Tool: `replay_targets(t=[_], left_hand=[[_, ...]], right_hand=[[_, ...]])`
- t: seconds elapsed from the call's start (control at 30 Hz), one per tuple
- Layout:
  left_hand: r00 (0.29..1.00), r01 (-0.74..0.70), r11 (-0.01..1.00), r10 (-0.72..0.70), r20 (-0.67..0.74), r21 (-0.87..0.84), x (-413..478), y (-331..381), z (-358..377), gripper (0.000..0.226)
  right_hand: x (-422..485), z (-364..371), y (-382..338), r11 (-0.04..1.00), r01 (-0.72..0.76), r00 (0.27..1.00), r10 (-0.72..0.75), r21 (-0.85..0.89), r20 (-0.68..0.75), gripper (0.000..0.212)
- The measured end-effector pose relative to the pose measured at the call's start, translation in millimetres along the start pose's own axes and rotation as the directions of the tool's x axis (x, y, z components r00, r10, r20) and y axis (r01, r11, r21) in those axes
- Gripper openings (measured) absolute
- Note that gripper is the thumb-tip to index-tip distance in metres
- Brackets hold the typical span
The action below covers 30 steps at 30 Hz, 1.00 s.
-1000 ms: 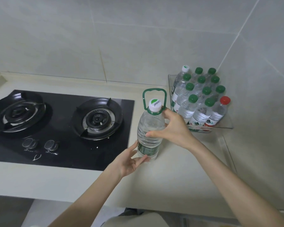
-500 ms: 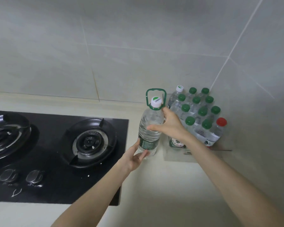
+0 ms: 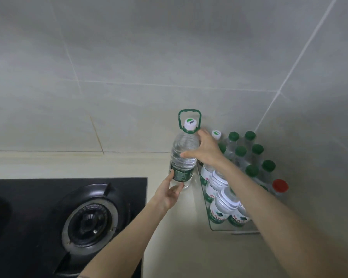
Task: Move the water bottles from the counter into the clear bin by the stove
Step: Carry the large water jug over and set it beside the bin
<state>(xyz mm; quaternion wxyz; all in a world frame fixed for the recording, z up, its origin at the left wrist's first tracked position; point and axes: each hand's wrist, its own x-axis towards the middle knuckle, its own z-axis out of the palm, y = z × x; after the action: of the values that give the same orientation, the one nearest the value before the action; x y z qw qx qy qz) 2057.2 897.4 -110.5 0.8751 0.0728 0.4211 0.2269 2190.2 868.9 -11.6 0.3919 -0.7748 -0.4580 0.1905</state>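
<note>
left hand (image 3: 169,194): fingers curled round bottle's base | right hand (image 3: 206,151): thumb and fingers clasp its shoulder | large water bottle (image 3: 182,165): clear, ribbed, dark green label, white cap, green carry handle; upright, just left of clear bin (image 3: 229,230) | bin: small bottles (image 3: 222,205), mostly green caps | stove (image 3: 68,207): left

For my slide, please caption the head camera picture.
Left hand and right hand hold a big bottle beside the bin of small bottles.
</note>
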Motion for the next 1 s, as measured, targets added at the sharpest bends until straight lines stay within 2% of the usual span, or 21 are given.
replay_targets(t=[0.13, 0.27, 0.5, 0.7, 0.83, 0.9, 1.0], left_hand=[[0.999, 0.014, 1.000, -0.015, 0.045, 0.012, 23, 10, 8, 0.031], [0.999, 0.030, 1.000, -0.030, 0.035, -0.003, 41, 19, 13, 0.024], [0.998, 0.033, 0.999, -0.035, 0.060, 0.025, 58, 28, 18, 0.026], [0.996, 0.059, 0.991, -0.066, 0.062, 0.118, 54, 26, 16, 0.034], [0.996, 0.023, 0.984, -0.039, 0.083, 0.179, 41, 25, 21, 0.056], [0.996, -0.014, 0.975, -0.005, 0.086, 0.222, 30, 27, 21, 0.048], [0.992, -0.076, 0.966, 0.050, 0.112, 0.246, 1, 36, 22, 0.024]], right_hand=[[22, 2, 7, 0.999, -0.010, 1.000, 0.011, 0.047, -0.024, 0.062], [35, 3, 10, 0.996, 0.008, 0.999, -0.005, 0.087, -0.036, 0.072], [54, 5, 16, 0.993, -0.029, 0.999, 0.034, 0.118, -0.037, 0.086], [44, 8, 15, 0.994, -0.014, 0.997, 0.022, 0.110, -0.068, 0.084], [30, 7, 13, 0.999, -0.004, 0.999, 0.005, 0.040, -0.045, 0.076], [23, 3, 10, 0.997, -0.066, 0.998, 0.067, 0.048, -0.020, 0.082], [7, -10, 2, 0.990, -0.121, 0.993, 0.119, 0.075, 0.023, 0.079]])
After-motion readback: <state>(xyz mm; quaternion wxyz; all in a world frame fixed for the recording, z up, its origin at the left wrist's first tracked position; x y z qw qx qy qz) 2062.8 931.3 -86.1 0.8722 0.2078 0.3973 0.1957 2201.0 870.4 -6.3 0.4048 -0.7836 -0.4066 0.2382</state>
